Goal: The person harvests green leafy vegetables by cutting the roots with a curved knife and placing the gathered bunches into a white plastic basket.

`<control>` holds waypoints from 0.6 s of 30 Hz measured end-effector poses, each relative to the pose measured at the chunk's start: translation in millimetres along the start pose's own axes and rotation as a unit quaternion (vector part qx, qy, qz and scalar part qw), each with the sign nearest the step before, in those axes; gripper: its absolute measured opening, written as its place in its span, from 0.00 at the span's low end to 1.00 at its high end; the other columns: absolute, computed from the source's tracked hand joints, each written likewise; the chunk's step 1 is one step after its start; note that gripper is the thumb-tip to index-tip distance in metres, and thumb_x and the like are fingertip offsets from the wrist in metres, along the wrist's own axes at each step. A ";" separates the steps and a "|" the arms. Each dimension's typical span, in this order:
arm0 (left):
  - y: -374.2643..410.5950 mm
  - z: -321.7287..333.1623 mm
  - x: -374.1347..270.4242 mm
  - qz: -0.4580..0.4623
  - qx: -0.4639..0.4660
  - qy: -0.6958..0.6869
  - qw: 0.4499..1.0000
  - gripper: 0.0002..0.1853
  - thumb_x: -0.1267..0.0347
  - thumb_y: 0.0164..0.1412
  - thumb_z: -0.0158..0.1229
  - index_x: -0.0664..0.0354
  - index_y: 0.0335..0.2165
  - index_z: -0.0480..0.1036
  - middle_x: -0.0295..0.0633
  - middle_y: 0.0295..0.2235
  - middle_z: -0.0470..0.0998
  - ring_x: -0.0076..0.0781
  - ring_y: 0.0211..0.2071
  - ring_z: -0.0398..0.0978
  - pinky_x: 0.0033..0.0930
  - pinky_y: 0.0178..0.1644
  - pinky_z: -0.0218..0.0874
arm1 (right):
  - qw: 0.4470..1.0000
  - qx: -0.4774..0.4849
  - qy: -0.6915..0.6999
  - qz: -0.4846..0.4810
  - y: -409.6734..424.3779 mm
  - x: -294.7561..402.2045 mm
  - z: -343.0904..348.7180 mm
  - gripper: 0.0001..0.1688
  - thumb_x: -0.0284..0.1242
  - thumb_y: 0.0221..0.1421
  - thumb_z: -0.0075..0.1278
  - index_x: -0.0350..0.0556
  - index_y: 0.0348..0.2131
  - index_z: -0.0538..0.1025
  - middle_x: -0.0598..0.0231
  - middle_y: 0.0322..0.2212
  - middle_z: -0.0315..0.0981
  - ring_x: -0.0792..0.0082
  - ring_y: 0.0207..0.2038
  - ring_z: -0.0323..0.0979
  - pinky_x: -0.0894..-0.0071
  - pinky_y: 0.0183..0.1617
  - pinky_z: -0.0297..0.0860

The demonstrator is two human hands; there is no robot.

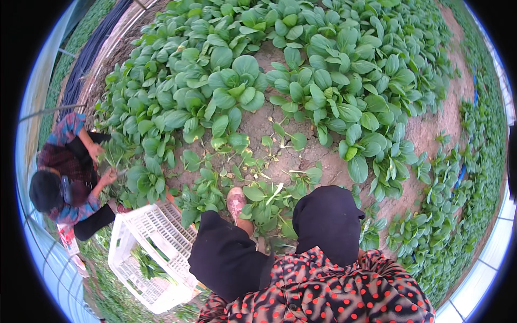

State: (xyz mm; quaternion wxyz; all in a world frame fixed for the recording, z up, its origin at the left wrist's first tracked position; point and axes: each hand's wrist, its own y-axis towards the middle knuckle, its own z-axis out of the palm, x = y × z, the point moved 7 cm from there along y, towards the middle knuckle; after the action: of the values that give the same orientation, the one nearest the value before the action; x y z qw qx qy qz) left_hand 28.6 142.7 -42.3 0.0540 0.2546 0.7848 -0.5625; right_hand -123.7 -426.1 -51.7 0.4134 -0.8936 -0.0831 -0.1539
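Note:
My left hand is out of view; only its patterned sleeve (214,309) shows at the bottom edge. Of my right hand (360,254) just a sliver of skin appears at the cuff, the rest hidden behind my right knee (329,226). Before me are leafy greens that look like bok choy (238,87), rooted in dry, cracked soil (278,157). Loose leaves (298,141) and pale stem pieces (274,194) lie scattered there. Around my pink shoe (236,202), more greens (262,204) are heaped low on the ground.
A white plastic crate (153,230) stands at my left with some greens (149,260) inside. Beyond it another person (72,181) crouches, hands at the plants. A blue hose (461,175) runs along the right bed; plastic sheeting (34,97) borders the left.

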 end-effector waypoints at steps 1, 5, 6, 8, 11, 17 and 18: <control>-2.1 2.8 10.1 0.002 -0.002 -0.013 1.000 0.19 0.59 0.60 0.51 0.67 0.39 0.70 0.42 0.29 0.74 0.28 0.30 0.71 0.26 0.37 0.62 | 1.000 -0.001 -0.004 -0.014 4.0 3.8 0.6 0.14 0.35 0.50 0.53 0.42 0.30 0.70 0.62 0.22 0.69 0.70 0.26 0.68 0.69 0.32 0.65; -6.2 0.2 36.6 0.039 -0.011 -0.060 0.997 0.20 0.59 0.59 0.51 0.67 0.40 0.71 0.43 0.30 0.75 0.28 0.31 0.71 0.26 0.38 0.62 | 0.998 -0.004 -0.019 -0.054 8.8 5.6 1.1 0.14 0.35 0.51 0.53 0.42 0.31 0.69 0.61 0.23 0.69 0.69 0.26 0.68 0.69 0.32 0.65; -6.6 -6.8 38.0 0.055 -0.013 -0.065 0.996 0.20 0.59 0.59 0.51 0.67 0.40 0.71 0.43 0.30 0.75 0.28 0.31 0.71 0.26 0.38 0.62 | 0.998 -0.004 -0.019 -0.060 8.0 1.6 0.6 0.14 0.34 0.51 0.53 0.42 0.31 0.69 0.61 0.23 0.69 0.69 0.26 0.68 0.69 0.33 0.65; -3.7 -21.8 38.0 0.094 -0.009 -0.079 0.992 0.21 0.59 0.59 0.51 0.67 0.41 0.71 0.43 0.30 0.75 0.28 0.32 0.71 0.26 0.39 0.62 | 0.997 -0.010 -0.022 -0.076 9.9 -2.1 -1.2 0.15 0.34 0.51 0.53 0.42 0.32 0.69 0.61 0.23 0.70 0.69 0.26 0.68 0.69 0.33 0.65; 14.0 -71.0 70.8 0.130 0.011 -0.167 0.977 0.21 0.59 0.59 0.52 0.68 0.42 0.71 0.43 0.31 0.76 0.28 0.32 0.71 0.26 0.40 0.63 | 0.994 0.004 -0.032 -0.105 14.3 1.8 11.4 0.15 0.34 0.51 0.53 0.42 0.32 0.69 0.60 0.24 0.70 0.69 0.27 0.68 0.69 0.33 0.65; -48.7 -40.4 -111.8 0.193 -0.048 -0.074 0.977 0.16 0.58 0.56 0.55 0.63 0.31 0.72 0.38 0.15 0.71 0.24 0.15 0.68 0.25 0.20 0.59 | 0.985 -0.064 -0.040 -0.155 28.6 7.3 -35.5 0.15 0.33 0.51 0.52 0.41 0.34 0.69 0.59 0.25 0.70 0.68 0.27 0.68 0.69 0.34 0.65; -48.9 -37.3 -132.5 0.225 -0.063 -0.078 0.969 0.15 0.58 0.56 0.56 0.61 0.29 0.72 0.36 0.12 0.69 0.24 0.12 0.67 0.25 0.17 0.57 | 0.982 -0.075 -0.034 -0.171 36.2 14.7 -41.4 0.15 0.33 0.51 0.52 0.41 0.34 0.69 0.59 0.25 0.70 0.68 0.28 0.68 0.68 0.34 0.65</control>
State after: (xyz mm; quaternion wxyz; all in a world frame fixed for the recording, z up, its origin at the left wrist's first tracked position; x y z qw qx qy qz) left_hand 128.1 120.2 62.2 0.2563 0.3761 0.7344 -0.5035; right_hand -108.5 -480.8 -47.2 0.3095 -0.8996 -0.2366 -0.1972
